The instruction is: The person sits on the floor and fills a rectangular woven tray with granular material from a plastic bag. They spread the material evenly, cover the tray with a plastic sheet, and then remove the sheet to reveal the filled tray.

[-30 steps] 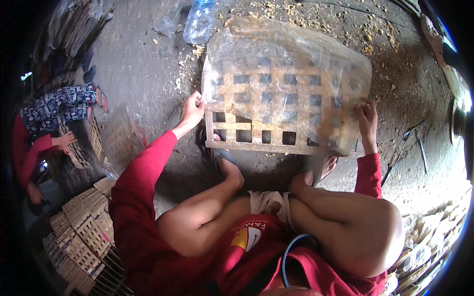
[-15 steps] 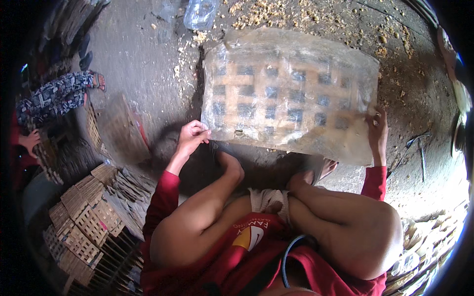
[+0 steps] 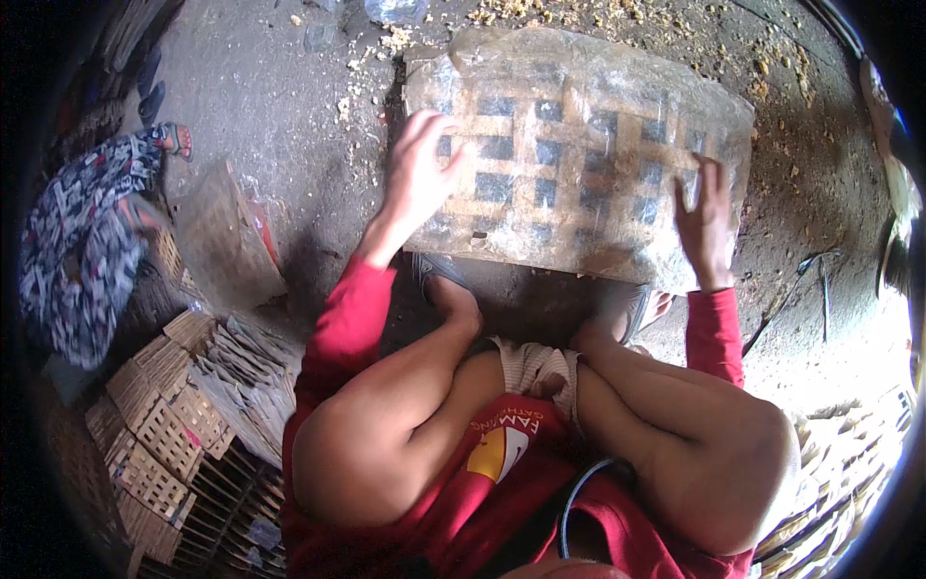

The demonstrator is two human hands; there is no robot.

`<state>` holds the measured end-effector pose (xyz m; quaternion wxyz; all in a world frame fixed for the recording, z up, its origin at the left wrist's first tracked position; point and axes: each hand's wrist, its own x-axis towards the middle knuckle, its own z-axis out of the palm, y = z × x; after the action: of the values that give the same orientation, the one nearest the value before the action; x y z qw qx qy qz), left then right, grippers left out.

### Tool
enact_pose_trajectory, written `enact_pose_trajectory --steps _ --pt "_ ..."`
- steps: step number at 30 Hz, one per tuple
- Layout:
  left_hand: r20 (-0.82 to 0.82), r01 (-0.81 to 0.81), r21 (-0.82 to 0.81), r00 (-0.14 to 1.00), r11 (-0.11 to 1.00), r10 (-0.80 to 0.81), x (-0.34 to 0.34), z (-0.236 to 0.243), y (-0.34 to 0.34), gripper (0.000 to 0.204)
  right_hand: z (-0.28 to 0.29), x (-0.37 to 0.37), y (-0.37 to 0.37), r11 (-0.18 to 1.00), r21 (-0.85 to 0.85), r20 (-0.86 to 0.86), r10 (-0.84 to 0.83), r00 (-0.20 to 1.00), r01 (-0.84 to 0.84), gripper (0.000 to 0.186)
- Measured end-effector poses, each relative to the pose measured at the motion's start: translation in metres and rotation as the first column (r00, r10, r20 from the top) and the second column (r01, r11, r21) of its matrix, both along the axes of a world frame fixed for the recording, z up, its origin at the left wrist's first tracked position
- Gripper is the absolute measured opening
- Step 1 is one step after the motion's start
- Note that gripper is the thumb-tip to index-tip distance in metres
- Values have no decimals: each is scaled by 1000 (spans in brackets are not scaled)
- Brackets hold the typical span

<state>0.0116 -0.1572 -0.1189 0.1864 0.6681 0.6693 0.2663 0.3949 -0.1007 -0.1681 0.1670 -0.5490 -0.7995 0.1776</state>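
A cloudy, wrinkled plastic sheet (image 3: 598,227) lies over a woven bamboo lattice (image 3: 569,140) on the ground in front of me. The wide weave with its square gaps shows through the plastic. Above the left part of the sheet is my left hand (image 3: 420,174), its thumb apart from the fingers and nothing in it. My right hand (image 3: 706,217) is over the sheet's right side with spread fingers, also holding nothing. Whether either hand touches the plastic, I cannot tell. The sheet's near edge reaches my sandalled feet.
Woven bamboo panels (image 3: 159,439) are stacked at my lower left beside a pile of flat grey sheets (image 3: 246,381). A person in patterned clothing (image 3: 82,251) is at the left. Yellowish crumbs (image 3: 569,14) litter the far ground near a clear plastic container (image 3: 395,10).
Both hands have let go of the plastic sheet's near corners and moved forward over it. The sheet now lies flatter on the lattice. The person at the left has leaned or shifted.
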Motion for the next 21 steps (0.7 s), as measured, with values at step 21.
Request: enact_pose_trajectory --steps 21 --pt "51 455 47 888 889 -457 24 -98 77 26 28 -13 -73 974 -1 45 -226 973 226 38"
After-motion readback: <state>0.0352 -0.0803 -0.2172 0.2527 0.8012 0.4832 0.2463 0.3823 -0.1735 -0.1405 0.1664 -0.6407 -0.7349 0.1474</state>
